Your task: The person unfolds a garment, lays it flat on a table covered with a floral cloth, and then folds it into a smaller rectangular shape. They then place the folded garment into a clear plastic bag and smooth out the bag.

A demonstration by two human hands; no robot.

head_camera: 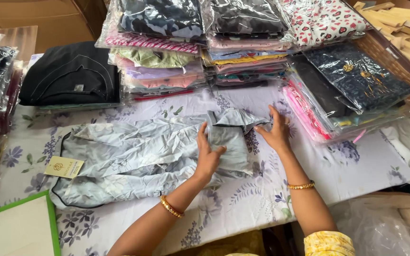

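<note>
A pale blue printed garment (134,151) with dark piping lies crumpled across the flowered tablecloth (243,204). A cream hang tag (64,167) is attached at its left end. My left hand (208,154) presses on a folded part of the garment near its right end, fingers around the fabric. My right hand (276,130) touches the garment's right edge with its fingers spread. Both wrists wear gold bangles.
Stacks of folded clothes in clear plastic bags (200,42) fill the back of the table. A black folded garment (69,76) lies at the back left, more bagged clothes (352,90) on the right. A green-edged board (20,227) sits front left. Wooden pieces (404,28) fill a basket far right.
</note>
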